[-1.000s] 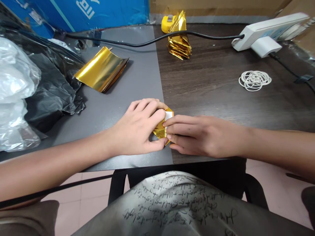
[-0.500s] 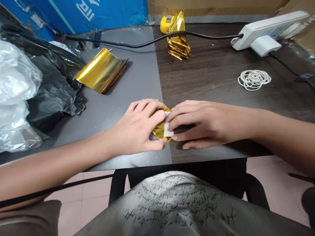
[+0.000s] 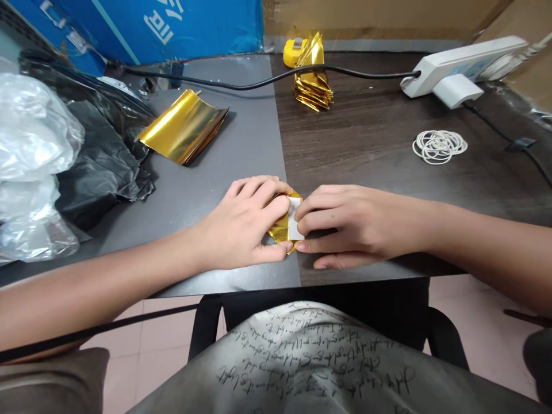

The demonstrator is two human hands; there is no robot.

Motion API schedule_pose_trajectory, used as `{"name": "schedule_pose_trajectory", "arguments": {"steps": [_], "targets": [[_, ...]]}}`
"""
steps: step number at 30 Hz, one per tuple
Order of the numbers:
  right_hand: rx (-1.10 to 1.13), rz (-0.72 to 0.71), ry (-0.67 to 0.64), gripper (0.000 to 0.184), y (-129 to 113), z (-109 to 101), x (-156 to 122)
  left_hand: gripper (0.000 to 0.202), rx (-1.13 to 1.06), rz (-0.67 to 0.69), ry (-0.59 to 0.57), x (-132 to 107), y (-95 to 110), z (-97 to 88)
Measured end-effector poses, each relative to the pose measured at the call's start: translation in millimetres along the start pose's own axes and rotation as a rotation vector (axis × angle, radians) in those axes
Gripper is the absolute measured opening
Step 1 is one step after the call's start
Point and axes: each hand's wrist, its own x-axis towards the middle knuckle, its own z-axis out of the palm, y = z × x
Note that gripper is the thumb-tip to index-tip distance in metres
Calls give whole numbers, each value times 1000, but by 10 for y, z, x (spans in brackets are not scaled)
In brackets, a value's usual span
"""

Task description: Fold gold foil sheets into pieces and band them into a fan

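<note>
Closest to you is your lap in the script-printed cloth (image 3: 310, 356), just below the near edge of the table (image 3: 366, 132). Right at that edge, on the seam where the grey mat (image 3: 241, 144) meets the dark wood, lies the gold paper (image 3: 279, 231), and both your hands are on it. Your left hand (image 3: 241, 230) pinches its left side, fingers curled over the top and thumb along the near corner. Your right hand (image 3: 357, 227) has its fingers drawn together, holding down a flap that shows the white back.

The piece looks part-folded: several creases are in and it is small and thick, but the white flap is not yet flat or tucked, so it seems short of the finished shape.

Further out on the mat, loose gold sheets (image 3: 183, 126) lie curled and unfolded, beside a black bag (image 3: 99, 161) and a clear plastic bag (image 3: 34, 149). To your right lies a heap of rubber bands (image 3: 439, 146).

At the far edge stands a pile of folded gold pieces (image 3: 313, 86), so a fair batch is made, with sheets left to fold. A power strip (image 3: 461, 63) sits far right.
</note>
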Motion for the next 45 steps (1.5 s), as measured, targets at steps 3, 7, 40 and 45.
{"name": "schedule_pose_trajectory", "arguments": {"steps": [3,7,40,45], "targets": [[8,20,26,26,52,-34,-28,42,-1,6,-1,2,-14,-5],[-59,68,155,21,254,-69,-117,45,-6,53,-19,-2,-42,-36],[200,235,179,17,-248,41,-341,27,-59,126,26,-499,195,-232],[132,273,237,15,-496,115,-372,37,59,124,16,-608,344,-186]]}}
